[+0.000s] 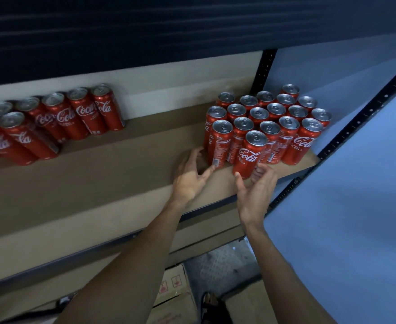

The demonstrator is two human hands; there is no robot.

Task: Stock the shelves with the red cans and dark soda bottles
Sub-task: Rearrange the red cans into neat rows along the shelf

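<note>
Red can cluster stands upright at right end of shelf, packed in rows. Front can stands alone, nearest shelf edge. Right hand cups its base, thumb left, fingers right; firm grip or not, cannot tell. Left hand released, fingers spread, fingertip touching near-left can. Second can group far left, well apart.

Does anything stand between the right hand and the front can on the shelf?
Nothing visible does: the right hand is open, with thumb and fingers on either side of the base of the front can.
</note>
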